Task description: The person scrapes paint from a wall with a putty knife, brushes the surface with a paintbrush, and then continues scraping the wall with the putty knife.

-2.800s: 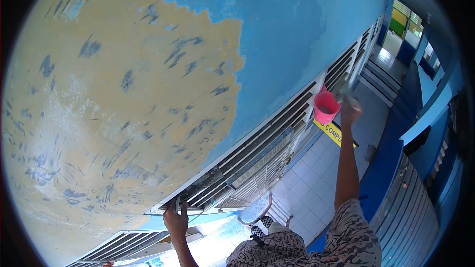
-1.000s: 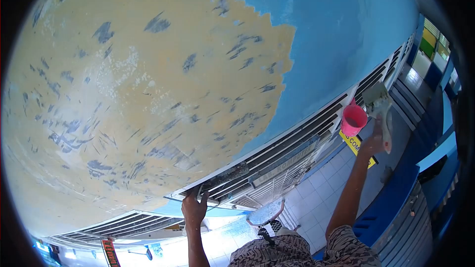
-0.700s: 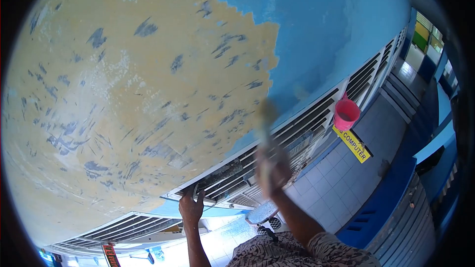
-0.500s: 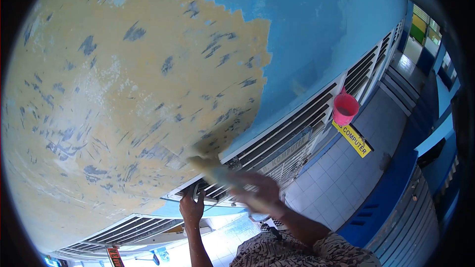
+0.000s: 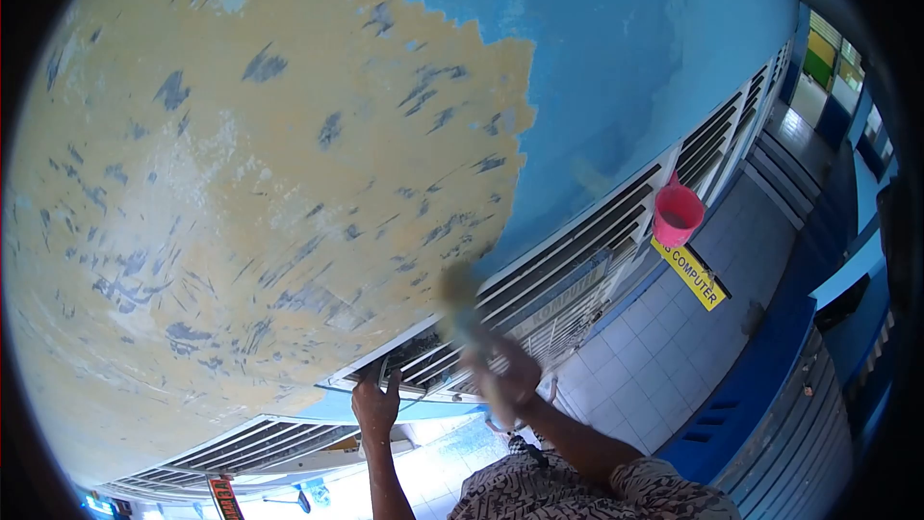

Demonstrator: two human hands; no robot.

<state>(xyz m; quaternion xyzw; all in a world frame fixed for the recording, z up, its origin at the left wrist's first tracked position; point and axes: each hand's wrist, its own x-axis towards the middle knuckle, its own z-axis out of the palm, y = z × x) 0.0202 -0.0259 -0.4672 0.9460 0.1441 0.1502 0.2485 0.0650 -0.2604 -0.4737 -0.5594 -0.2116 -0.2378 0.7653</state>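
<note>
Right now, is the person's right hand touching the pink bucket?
Apart. The head view shows the right hand well below and to the left of the pink bucket, with tiled floor showing in the gap.

Tan-yellow, streaked slate-grey and flecked white, across the broad painted wall patch [image 5: 260,164] above the left hand [image 5: 375,406]. Two-toned blue on the smooth painted wall section [image 5: 606,48] above the right hand [image 5: 512,374]. Blurred khaki on the brush-like tool [image 5: 460,291] in the right hand. Pinkish red on the round bucket [image 5: 666,232] to that hand's right; black letters on yellow for the rectangular sign [image 5: 688,276] beside it. Pale with dark squiggles on the cloth shirt [image 5: 539,501] below both hands.
</note>
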